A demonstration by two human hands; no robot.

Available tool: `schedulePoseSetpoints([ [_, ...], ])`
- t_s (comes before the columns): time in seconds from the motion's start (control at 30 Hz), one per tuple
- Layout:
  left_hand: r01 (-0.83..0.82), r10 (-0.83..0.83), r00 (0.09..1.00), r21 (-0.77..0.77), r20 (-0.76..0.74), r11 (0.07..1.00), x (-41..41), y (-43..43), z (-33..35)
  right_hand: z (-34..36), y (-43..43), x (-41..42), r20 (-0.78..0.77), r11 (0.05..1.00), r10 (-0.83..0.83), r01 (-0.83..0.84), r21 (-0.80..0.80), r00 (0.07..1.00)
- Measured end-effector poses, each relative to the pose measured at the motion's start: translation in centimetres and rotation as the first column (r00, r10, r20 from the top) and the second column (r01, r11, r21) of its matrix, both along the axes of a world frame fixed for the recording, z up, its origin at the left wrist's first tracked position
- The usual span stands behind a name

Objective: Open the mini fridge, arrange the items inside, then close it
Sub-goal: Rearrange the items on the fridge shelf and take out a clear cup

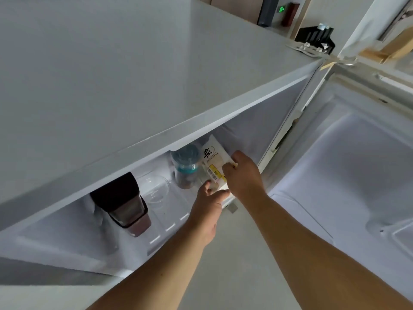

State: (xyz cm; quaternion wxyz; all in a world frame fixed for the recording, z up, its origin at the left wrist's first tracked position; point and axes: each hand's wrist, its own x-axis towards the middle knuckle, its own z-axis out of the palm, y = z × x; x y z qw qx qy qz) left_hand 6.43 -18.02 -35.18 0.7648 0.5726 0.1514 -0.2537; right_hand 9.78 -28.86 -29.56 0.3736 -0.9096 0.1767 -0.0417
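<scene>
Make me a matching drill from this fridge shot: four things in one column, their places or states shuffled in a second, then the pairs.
Things
1. white flat packet with a yellow label
2. clear plastic bottle with a teal lid
3. dark brown lidded container
4. white fridge door

Places or states
A. swung open on the right
B. leftmost on the shelf, tilted
C. held between both hands
D. just left of the packet

Pairs: 1-C, 2-D, 3-B, 4-A

large black "鲜" on white packet (214, 159), yellow barcode sticker (215, 173) unreadable
</scene>
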Motion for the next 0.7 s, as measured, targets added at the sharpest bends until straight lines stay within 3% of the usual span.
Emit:
schedulePoseSetpoints([
  [0.2, -0.048, 0.048, 0.998, -0.003, 0.031, 0.999, 1.7, -0.1, 0.1, 0.5, 0.4, 1.8, 0.099, 0.997, 0.069, -0.072, 0.034, 0.993],
  [0.53, 0.015, -0.015, 1.0, 0.007, -0.01, 1.0, 2.6, 0.8, 1.8, 0.2, 0.1, 2.9, 0.053, 0.999, 0.049, -0.05, 0.014, 0.997],
  [0.6, 0.036, -0.037, 0.999, 0.064, 0.019, 0.997, 1.9, 2.1, 2.3, 0.3, 0.3, 1.7, 0.144, 0.998, 0.001, 0.008, -0.065, 0.99],
  [0.63, -0.015, 0.005, 0.998, 0.165, 0.064, 0.986, 1.4, 2.8, 2.3, 0.4, 0.6, 1.0, 0.244, 0.99, 0.004, 0.031, -0.139, 0.97],
  [0.7, -0.274, 0.203, 0.956, 0.387, 0.213, 0.881, 0.4, 3.9, 2.6, 1.0, 1.6, -0.3, 0.421, 0.971, 0.062, 0.043, -0.236, 0.905],
])
